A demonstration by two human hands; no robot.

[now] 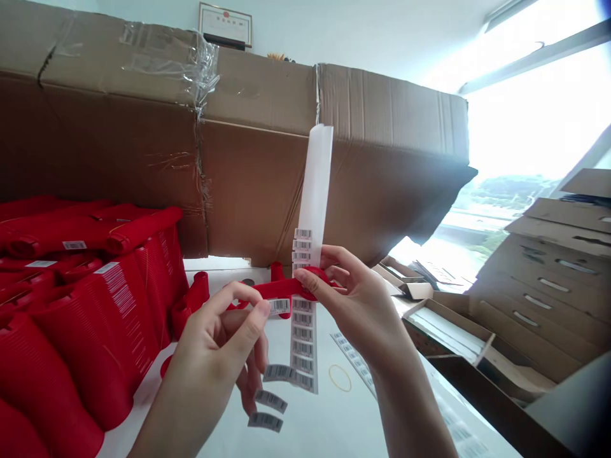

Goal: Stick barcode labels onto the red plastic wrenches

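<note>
My left hand (pixel 224 337) pinches a small white barcode label (pixel 279 306) between thumb and forefinger, beside a red strip. More barcode labels (pixel 271 401) cling to its lower fingers. My right hand (pixel 348 286) is closed on the red rolled strip (pixel 310 283), thumb on top. Behind the red strip a long sheet of barcode labels (pixel 303 331) hangs down, its bare white backing (pixel 316 184) rising against a carton. Whether the right fingers also touch the sheet is hidden.
Stacked red rolls (pixel 128 305) with barcode labels fill the left. A big cardboard carton (pixel 252 184) spans the back. A rubber band (pixel 340 378) and another label sheet (pixel 356 359) lie on the white table (pixel 267 439). Open cardboard boxes (pixel 449 324) stand at right.
</note>
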